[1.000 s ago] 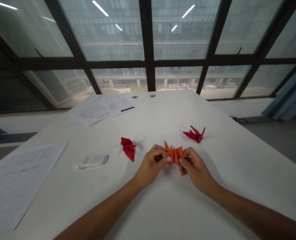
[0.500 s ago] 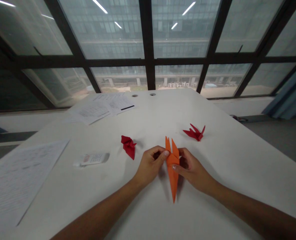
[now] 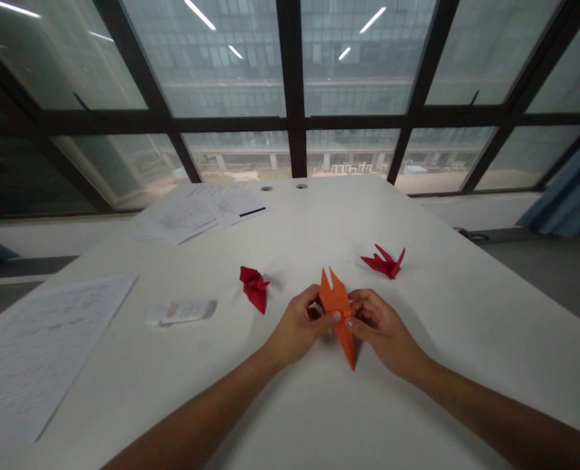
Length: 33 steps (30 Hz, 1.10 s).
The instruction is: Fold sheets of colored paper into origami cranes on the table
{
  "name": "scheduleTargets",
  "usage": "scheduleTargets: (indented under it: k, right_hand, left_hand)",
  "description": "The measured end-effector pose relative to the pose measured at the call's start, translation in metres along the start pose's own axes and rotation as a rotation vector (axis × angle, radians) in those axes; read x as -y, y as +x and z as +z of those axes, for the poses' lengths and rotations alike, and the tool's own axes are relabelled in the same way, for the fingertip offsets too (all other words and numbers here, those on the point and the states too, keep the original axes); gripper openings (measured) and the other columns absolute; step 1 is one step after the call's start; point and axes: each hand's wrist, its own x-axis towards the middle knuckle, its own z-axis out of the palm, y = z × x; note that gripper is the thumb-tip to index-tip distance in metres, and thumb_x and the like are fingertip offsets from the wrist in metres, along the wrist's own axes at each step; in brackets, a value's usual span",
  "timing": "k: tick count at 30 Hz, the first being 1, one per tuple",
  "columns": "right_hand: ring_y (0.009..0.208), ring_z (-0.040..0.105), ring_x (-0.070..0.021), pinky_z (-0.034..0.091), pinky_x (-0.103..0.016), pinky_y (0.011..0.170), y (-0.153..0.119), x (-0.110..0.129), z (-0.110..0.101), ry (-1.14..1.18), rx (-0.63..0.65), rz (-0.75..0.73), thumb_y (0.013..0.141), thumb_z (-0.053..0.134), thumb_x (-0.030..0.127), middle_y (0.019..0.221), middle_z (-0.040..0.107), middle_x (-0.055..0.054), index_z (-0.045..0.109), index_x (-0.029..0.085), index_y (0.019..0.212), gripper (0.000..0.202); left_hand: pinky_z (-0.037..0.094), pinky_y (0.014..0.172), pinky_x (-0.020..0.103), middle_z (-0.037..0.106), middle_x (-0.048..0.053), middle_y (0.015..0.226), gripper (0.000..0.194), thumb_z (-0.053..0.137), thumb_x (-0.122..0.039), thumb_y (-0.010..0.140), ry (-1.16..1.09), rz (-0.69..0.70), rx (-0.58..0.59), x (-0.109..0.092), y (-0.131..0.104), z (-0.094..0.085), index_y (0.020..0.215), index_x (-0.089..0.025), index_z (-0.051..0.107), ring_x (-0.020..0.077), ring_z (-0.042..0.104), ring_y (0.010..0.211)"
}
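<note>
A folded orange origami paper [image 3: 336, 300] is held between my two hands, just above the white table. Two narrow points stick up at its far end, and a single long point aims down toward me. My left hand [image 3: 303, 324] pinches it from the left, thumb across its middle and fingers behind. From the right, my right hand [image 3: 380, 328] grips its edge lower down between thumb and fingers. A red folded-paper piece [image 3: 254, 288] lies to the left of my hands. Beyond my right hand rests a red paper crane [image 3: 386, 262] with raised points.
An eraser in a white printed sleeve [image 3: 186, 312] lies on the white table [image 3: 280, 418] at left. A written sheet [image 3: 49, 352] covers the near left part, and several printed papers [image 3: 196, 215] lie farther back. Windows [image 3: 353, 59] rise behind the table.
The orange paper has tilted, its lower point swinging up and to the right. My left thumb has slid down onto its middle. The view has shifted slightly; the red pieces stay put.
</note>
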Motion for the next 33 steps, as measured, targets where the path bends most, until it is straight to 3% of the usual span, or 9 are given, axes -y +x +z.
scheduleTargets:
  k: [5,10,16,18,20,23,28,33]
  right_hand:
    - [0.082,0.059,-0.0171,0.047,-0.031,0.072,-0.002,0.005,0.001,-0.098,0.002,-0.025,0.091,0.069,0.032,0.095,0.064,-0.001,0.062,0.025,0.111,0.023]
    - [0.085,0.058,-0.0173,0.051,-0.032,0.074,-0.004,0.006,0.002,-0.251,-0.009,-0.079,0.093,0.066,0.030,0.107,0.061,-0.004,0.064,0.027,0.113,0.021]
    - [0.108,0.059,-0.0222,0.055,-0.035,0.082,-0.005,0.006,0.003,-0.307,-0.091,-0.159,0.090,0.069,0.034,0.135,0.049,-0.008,0.065,0.028,0.114,0.025]
    - [0.102,0.061,-0.0216,0.054,-0.036,0.084,-0.005,0.010,0.004,-0.253,-0.057,-0.132,0.092,0.068,0.037,0.126,0.057,-0.008,0.065,0.027,0.112,0.023]
    - [0.088,0.062,-0.0193,0.054,-0.035,0.078,-0.006,0.015,0.006,-0.142,0.023,-0.064,0.095,0.064,0.042,0.102,0.065,-0.005,0.065,0.024,0.105,0.021]
    - [0.069,0.058,-0.0151,0.051,-0.031,0.067,-0.008,0.020,0.010,-0.010,0.118,0.017,0.096,0.062,0.048,0.079,0.062,0.000,0.063,0.022,0.095,0.026]
    - [0.061,0.052,-0.0132,0.043,-0.027,0.058,-0.006,0.017,0.010,-0.076,0.082,0.075,0.092,0.065,0.053,0.071,0.058,0.003,0.062,0.021,0.091,0.032]
    - [0.066,0.051,-0.0134,0.042,-0.026,0.060,0.000,0.013,0.004,-0.159,-0.053,-0.014,0.092,0.067,0.052,0.078,0.058,0.002,0.062,0.022,0.101,0.032]
  left_hand:
    - [0.050,0.084,0.030,0.070,0.008,0.105,0.016,0.076,-0.028,0.083,-0.009,0.103,-0.040,-0.005,-0.001,0.003,0.086,-0.017,0.065,0.0206,0.065,0.096]
    - [0.050,0.089,0.036,0.072,0.009,0.105,0.009,0.069,-0.026,0.089,0.116,0.134,-0.094,-0.002,-0.004,0.003,0.095,-0.019,0.068,0.0223,0.067,0.098]
    - [0.048,0.097,0.039,0.071,0.009,0.106,0.011,0.073,-0.027,0.086,0.373,0.219,-0.305,-0.002,-0.008,0.005,0.095,-0.021,0.075,0.0252,0.063,0.109]
    - [0.051,0.095,0.037,0.072,0.008,0.105,0.014,0.073,-0.028,0.087,0.326,0.196,-0.317,-0.006,-0.009,0.008,0.098,-0.020,0.072,0.0234,0.066,0.104]
    - [0.053,0.087,0.034,0.074,0.006,0.097,0.018,0.071,-0.032,0.089,0.213,0.157,-0.286,-0.010,-0.010,0.012,0.101,-0.019,0.067,0.0203,0.069,0.091]
    - [0.054,0.073,0.028,0.075,0.004,0.092,0.025,0.070,-0.037,0.090,0.008,0.084,-0.237,-0.014,-0.010,0.019,0.103,-0.019,0.059,0.0170,0.069,0.078]
    - [0.049,0.059,0.023,0.074,0.003,0.085,0.038,0.069,-0.047,0.091,-0.138,-0.025,-0.194,-0.011,-0.008,0.021,0.111,-0.020,0.052,0.0142,0.065,0.065]
    - [0.046,0.059,0.022,0.070,0.002,0.081,0.040,0.067,-0.052,0.091,-0.129,-0.069,-0.095,-0.003,-0.008,0.017,0.109,-0.019,0.055,0.0127,0.061,0.063]
